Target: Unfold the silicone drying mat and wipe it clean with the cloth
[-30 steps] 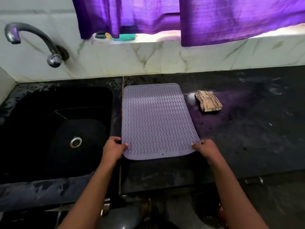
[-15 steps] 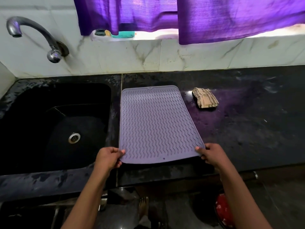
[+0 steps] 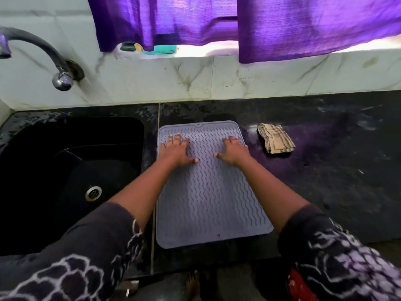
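The lilac silicone drying mat point(image 3: 208, 198) lies flat and fully unfolded on the black counter, its wavy ribs facing up. My left hand point(image 3: 176, 152) presses palm-down on the mat's far left part, fingers spread. My right hand point(image 3: 233, 152) rests palm-down on the far right part, fingers spread too. Neither hand holds anything. The folded beige checked cloth point(image 3: 275, 141) sits on the counter just right of the mat's far corner, untouched.
A black sink point(image 3: 65, 181) with a steel drain lies left of the mat, with a curved tap point(image 3: 43, 55) above it. The black counter point(image 3: 336, 181) extends to the right. Purple curtains point(image 3: 282, 25) hang over the marble sill, where a soap dish point(image 3: 160, 49) sits.
Both hands let go of the mat's near corners and moved forward onto its far half, palms flat. The mat now lies flat on the counter.
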Available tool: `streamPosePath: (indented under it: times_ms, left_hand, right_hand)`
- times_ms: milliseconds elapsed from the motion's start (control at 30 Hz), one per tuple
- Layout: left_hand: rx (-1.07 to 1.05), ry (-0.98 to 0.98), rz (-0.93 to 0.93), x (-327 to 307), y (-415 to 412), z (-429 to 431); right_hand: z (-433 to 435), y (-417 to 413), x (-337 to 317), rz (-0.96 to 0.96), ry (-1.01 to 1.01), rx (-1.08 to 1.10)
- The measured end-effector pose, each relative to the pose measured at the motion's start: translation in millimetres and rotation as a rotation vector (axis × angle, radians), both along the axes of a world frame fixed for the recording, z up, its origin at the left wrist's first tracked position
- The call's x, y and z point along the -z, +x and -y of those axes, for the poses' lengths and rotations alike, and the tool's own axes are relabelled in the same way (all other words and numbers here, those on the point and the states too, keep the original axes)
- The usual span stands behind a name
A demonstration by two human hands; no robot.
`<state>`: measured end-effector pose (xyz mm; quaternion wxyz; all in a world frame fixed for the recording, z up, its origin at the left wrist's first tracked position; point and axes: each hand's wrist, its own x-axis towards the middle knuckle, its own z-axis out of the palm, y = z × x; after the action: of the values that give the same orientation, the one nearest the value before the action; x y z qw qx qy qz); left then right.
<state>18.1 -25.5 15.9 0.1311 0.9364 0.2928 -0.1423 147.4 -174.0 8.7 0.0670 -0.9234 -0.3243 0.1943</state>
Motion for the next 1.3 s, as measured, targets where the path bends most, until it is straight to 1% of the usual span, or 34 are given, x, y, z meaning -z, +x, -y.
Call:
streamPosePath:
  times_ms: [100, 167, 233, 367, 433, 533, 600, 667, 733, 867, 967, 1100, 1200, 1300]
  left_hand:
    - [-0.056, -0.076, -0.071, 5, 19, -25]
    - [-0.075, -0.094, -0.078, 10, 24, -34]
    - [-0.068, -0.094, -0.066, 16, 27, -36]
    - [-0.072, -0.162, -0.129, 13, 29, -37]
    - [-0.086, -0.167, -0.089, 7, 25, -30]
    - [-0.053, -0.131, -0.007, 4, -7, 7]
    - [-0.042, -0.144, -0.029, 7, -48, 49]
    - [-0.034, -0.161, -0.090, 7, -91, 92]
    - [-0.040, -0.145, -0.126, 8, -123, 122]
    - [-0.054, -0.148, -0.135, 15, -145, 140]
    - [-0.059, -0.191, -0.137, 19, -144, 139]
    - [-0.072, -0.233, -0.130, 21, -142, 136]
    - [-0.078, -0.250, -0.058, 23, -148, 137]
    - [-0.081, -0.186, 0.040, 21, -158, 139]
  right_hand:
    - [-23, 29, 9, -0.028, -0.027, 0.025]
    - [-29, 40, 12, -0.057, -0.040, 0.034]
    - [-32, 45, 17, -0.056, -0.066, 0.016]
    - [-33, 46, 12, -0.076, -0.080, 0.007]
    - [-27, 32, 5, -0.042, -0.032, 0.019]
    - [11, -26, 3, 0.016, 0.010, 0.006]
    - [56, -75, 4, -0.022, -0.022, 0.005]
    - [99, -118, 3, -0.079, -0.084, -0.003]
    - [128, -143, 4, -0.086, -0.115, -0.001]
    - [148, -155, 13, -0.002, -0.100, -0.010]
    - [147, -156, 17, -0.002, -0.084, -0.009]
    - [141, -152, 11, 0.017, -0.124, -0.031]
    - [139, -152, 6, 0.004, -0.175, -0.059]
    - [141, -158, 4, 0.005, -0.158, -0.048]
